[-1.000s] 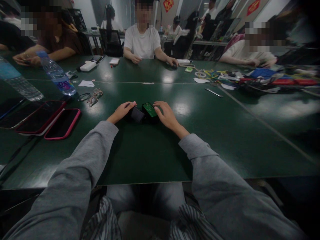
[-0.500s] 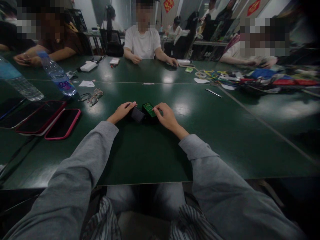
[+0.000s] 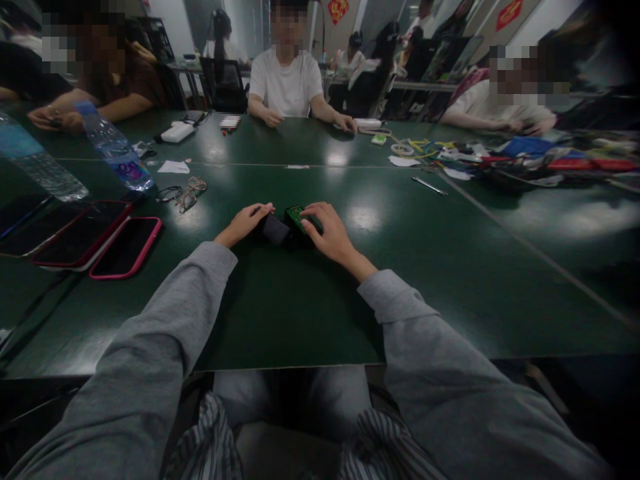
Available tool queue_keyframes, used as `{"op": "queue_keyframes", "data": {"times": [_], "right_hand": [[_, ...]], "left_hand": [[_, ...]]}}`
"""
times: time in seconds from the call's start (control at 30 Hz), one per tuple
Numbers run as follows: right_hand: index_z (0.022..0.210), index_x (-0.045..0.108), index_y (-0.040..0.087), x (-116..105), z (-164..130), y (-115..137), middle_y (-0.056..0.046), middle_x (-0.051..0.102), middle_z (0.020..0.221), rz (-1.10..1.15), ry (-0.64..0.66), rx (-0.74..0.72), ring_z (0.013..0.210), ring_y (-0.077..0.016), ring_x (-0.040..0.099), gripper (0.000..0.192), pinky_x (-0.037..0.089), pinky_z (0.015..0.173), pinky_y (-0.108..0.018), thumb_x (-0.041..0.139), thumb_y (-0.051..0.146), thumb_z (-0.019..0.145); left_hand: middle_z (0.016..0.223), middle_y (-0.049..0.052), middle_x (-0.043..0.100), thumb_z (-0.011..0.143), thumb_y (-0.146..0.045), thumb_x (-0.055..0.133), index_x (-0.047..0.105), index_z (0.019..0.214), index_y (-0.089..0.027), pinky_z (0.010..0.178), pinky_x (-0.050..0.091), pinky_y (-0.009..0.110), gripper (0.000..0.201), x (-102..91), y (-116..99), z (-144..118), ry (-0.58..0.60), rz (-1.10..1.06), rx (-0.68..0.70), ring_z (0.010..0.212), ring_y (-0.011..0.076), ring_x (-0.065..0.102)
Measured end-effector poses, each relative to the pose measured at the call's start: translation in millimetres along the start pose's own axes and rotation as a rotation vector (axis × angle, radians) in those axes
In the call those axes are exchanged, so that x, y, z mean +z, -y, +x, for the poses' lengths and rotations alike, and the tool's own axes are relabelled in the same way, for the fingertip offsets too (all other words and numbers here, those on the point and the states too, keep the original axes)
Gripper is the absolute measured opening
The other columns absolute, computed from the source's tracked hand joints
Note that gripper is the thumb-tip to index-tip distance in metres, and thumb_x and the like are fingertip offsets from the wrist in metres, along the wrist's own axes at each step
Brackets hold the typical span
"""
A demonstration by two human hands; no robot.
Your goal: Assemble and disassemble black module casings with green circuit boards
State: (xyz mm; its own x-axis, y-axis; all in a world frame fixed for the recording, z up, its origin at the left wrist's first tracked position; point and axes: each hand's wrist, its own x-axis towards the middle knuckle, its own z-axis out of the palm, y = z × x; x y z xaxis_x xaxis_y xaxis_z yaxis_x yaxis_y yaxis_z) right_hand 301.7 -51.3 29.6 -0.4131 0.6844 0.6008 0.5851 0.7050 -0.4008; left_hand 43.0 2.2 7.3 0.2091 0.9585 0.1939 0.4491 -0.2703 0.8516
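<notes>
My left hand [image 3: 249, 220] is closed at the left edge of a small dark rectangular case piece [image 3: 276, 229] on the green tabletop, thumb along its top. Just right of that piece lies a green circuit board [image 3: 296, 215], set in or on a black casing whose edge shows around it. Over the board's right part, my right hand [image 3: 327, 230] has thumb and index finger apart, with both tips at the board. Whether the fingertips press on it cannot be made out. The right hand hides much of the board.
Several phones, one in a pink-red case [image 3: 127, 248], lie at the left. Behind them stand two water bottles, one with a purple label [image 3: 117, 150], near eyeglasses [image 3: 190, 195]. A thin metal tool [image 3: 429, 186] and a cable pile [image 3: 530, 157] are at the right. Other people sit across the table.
My right thumb and index finger have spread apart and moved slightly left across the circuit board, covering more of it. My left hand and the dark case piece look unchanged.
</notes>
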Motion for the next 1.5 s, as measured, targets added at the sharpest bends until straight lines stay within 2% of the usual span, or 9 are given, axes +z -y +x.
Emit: {"op": "queue_keyframes", "data": {"times": [0.13, 0.27, 0.4, 0.57, 1.03, 1.3, 1.5], "right_hand": [[0.124, 0.056, 0.021, 2.3, -1.8, 7.7, -0.014, 0.054, 0.130, -0.035, 0.105, -0.073, 0.125, -0.0293, 0.047, 0.040, 0.041, 0.106, -0.049, 0.051, 0.047, 0.095], [0.130, 0.054, 0.021, 5.3, -3.2, 6.0, -0.015, 0.052, 0.135, -0.078, 0.147, -0.095, 0.130, -0.0308, 0.043, 0.041, 0.039, 0.108, -0.052, 0.056, 0.035, 0.091], [0.131, 0.053, 0.023, 5.8, -2.9, 4.0, -0.014, 0.052, 0.136, -0.075, 0.153, -0.094, 0.130, -0.0313, 0.044, 0.042, 0.039, 0.107, -0.055, 0.054, 0.025, 0.089], [0.129, 0.055, 0.024, 4.7, -2.8, 4.1, -0.013, 0.054, 0.135, -0.074, 0.139, -0.085, 0.129, -0.0306, 0.046, 0.042, 0.041, 0.106, -0.055, 0.052, 0.022, 0.088], [0.125, 0.056, 0.024, 1.6, -2.8, 1.6, -0.011, 0.055, 0.136, -0.080, 0.132, -0.013, 0.125, -0.0300, 0.053, 0.034, 0.047, 0.100, -0.052, 0.052, 0.029, 0.092], [0.126, 0.056, 0.022, 2.0, -3.2, 0.4, -0.012, 0.054, 0.137, -0.079, 0.138, -0.016, 0.126, -0.0288, 0.052, 0.034, 0.047, 0.102, -0.050, 0.052, 0.030, 0.093], [0.126, 0.055, 0.023, 5.1, -3.3, -3.0, -0.011, 0.053, 0.137, -0.062, 0.132, -0.028, 0.128, -0.0287, 0.051, 0.034, 0.045, 0.105, -0.053, 0.051, 0.030, 0.093]], "left_hand": [[0.116, 0.009, 0.071, 0.089, -0.064, 0.046, 0.071, 0.109, -0.018, 0.103, 0.042, 0.038, 0.057, 0.2, -4.4, -2.1, -0.007, 0.001, -0.022, 0.113, 0.0253, 0.061], [0.116, 0.009, 0.071, 0.089, -0.064, 0.046, 0.071, 0.109, -0.018, 0.103, 0.043, 0.038, 0.056, 0.0, -6.3, -3.6, -0.008, -0.006, -0.017, 0.112, 0.0248, 0.061], [0.116, 0.009, 0.071, 0.089, -0.064, 0.046, 0.071, 0.108, -0.019, 0.103, 0.043, 0.038, 0.055, 0.3, -4.0, -2.2, -0.006, -0.007, -0.016, 0.112, 0.0239, 0.061], [0.116, 0.009, 0.071, 0.089, -0.063, 0.046, 0.071, 0.108, -0.019, 0.102, 0.044, 0.037, 0.054, 1.0, -1.1, -0.5, -0.003, -0.014, -0.013, 0.111, 0.0230, 0.062], [0.116, 0.009, 0.070, 0.090, -0.062, 0.045, 0.071, 0.110, -0.019, 0.103, 0.042, 0.038, 0.055, 0.3, -4.0, -2.1, 0.002, -0.008, -0.021, 0.111, 0.0238, 0.061], [0.116, 0.009, 0.070, 0.089, -0.064, 0.045, 0.071, 0.109, -0.019, 0.103, 0.042, 0.038, 0.056, -0.3, -1.1, -0.6, 0.004, -0.001, -0.013, 0.112, 0.0241, 0.061], [0.117, 0.009, 0.070, 0.089, -0.064, 0.046, 0.071, 0.109, -0.019, 0.102, 0.043, 0.038, 0.056, 0.2, 1.0, 0.1, 0.008, -0.013, -0.004, 0.112, 0.0233, 0.061]]}}
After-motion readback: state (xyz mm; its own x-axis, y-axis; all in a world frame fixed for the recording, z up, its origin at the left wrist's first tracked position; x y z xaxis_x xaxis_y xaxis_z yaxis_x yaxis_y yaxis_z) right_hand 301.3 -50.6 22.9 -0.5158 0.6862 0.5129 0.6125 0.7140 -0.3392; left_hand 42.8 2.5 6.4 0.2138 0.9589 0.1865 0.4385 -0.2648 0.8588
